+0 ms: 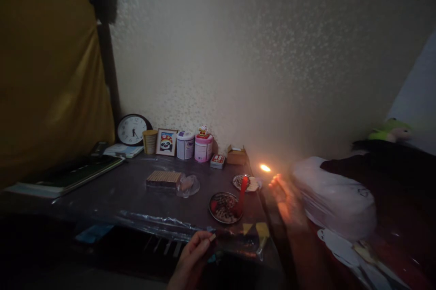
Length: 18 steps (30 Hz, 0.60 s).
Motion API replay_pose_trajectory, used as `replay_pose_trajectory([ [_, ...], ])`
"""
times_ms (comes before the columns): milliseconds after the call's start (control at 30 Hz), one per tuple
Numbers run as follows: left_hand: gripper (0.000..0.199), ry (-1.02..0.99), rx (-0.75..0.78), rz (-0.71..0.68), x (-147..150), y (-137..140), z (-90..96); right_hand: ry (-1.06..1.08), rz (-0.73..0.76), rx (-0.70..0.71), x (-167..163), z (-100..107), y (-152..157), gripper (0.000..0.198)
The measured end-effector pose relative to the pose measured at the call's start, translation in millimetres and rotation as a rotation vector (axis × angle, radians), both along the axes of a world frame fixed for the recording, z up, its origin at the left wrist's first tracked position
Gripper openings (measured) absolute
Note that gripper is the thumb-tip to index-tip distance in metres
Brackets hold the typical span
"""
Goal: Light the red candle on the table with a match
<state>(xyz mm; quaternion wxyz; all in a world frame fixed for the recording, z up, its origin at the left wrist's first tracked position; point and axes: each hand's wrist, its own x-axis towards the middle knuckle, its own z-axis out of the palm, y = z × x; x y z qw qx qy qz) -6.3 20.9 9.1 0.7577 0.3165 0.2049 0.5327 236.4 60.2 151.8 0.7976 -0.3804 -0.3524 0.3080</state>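
My right hand (286, 199) is raised at the table's right edge, its fingertips pinched together. Just beyond them burns a small flame (265, 168), apparently on a lit match whose stick is blurred. My left hand (194, 253), at the table's front edge, pinches a small pale piece (213, 237) that looks like the end of a wooden stick. Between the hands, a round metal plate (210, 212) holds dark burnt bits and red wax. A red candle (243, 190) stands at its right side, unlit. Behind it, a second plate (235, 185) carries dark bits and pale sticks.
A block of stacked wooden pieces (163, 178) lies mid-table beside a clear plastic wrapper (192, 186). Along the wall stand a clock (132, 130), a framed picture (166, 142), two cans, a small box (217, 161) and a cardboard box (236, 155). White bedding (337, 199) lies at right.
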Motion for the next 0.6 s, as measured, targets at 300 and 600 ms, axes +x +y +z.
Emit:
replay_pose_trajectory([
  [300,0.022,0.008,-0.058,0.011,4,0,0.3,-0.152,0.005,-0.122,64,-23,-25,0.026],
  [600,0.026,-0.028,-0.045,0.011,5,2,-4.9,-0.318,-0.048,-0.127,92,-78,-25,0.029],
])
